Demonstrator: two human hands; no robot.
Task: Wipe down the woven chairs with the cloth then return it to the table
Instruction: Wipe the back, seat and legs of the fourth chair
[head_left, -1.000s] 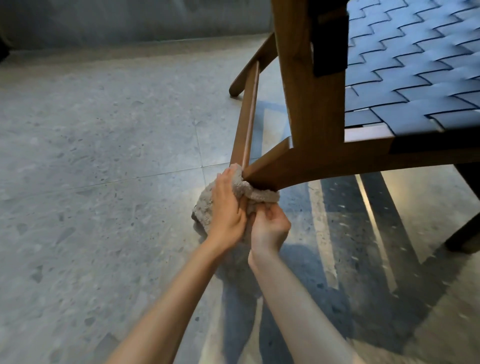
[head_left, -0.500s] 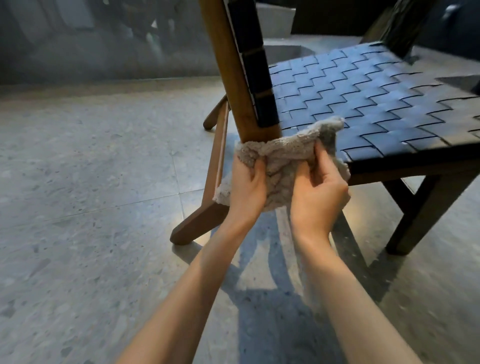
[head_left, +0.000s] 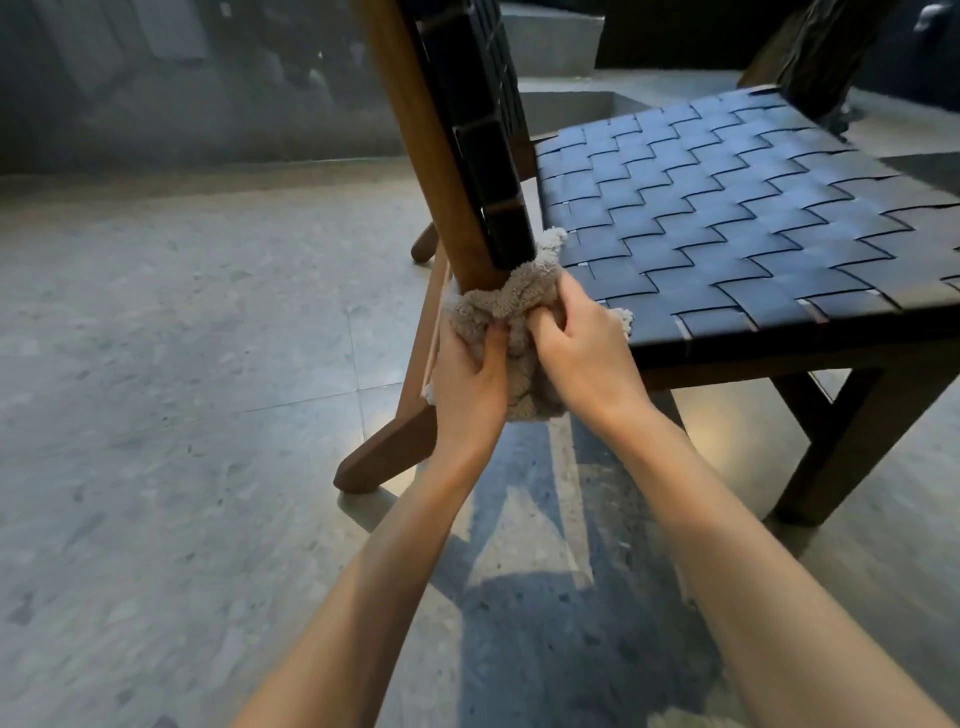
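Note:
A low wooden chair with a dark woven seat (head_left: 727, 218) fills the upper right. Its brown back post (head_left: 441, 171) slants up to the left, with dark woven straps beside it. A beige fluffy cloth (head_left: 524, 291) is wrapped around the base of that post, where it meets the seat. My left hand (head_left: 467, 384) grips the cloth from the left side. My right hand (head_left: 576, 348) grips it from the right, fingers curled into the folds. Part of the cloth hangs below my hands.
Grey speckled stone floor (head_left: 182, 415) spreads to the left and below. The chair's rear leg (head_left: 384, 457) angles down to the floor near my left wrist. A dark front leg (head_left: 841, 441) stands at the right. A dark wall (head_left: 156, 78) lies behind.
My hands carried the cloth up from the low rear leg to the joint of back post and seat. The cloth, spread out half a second ago, is now bunched round the post.

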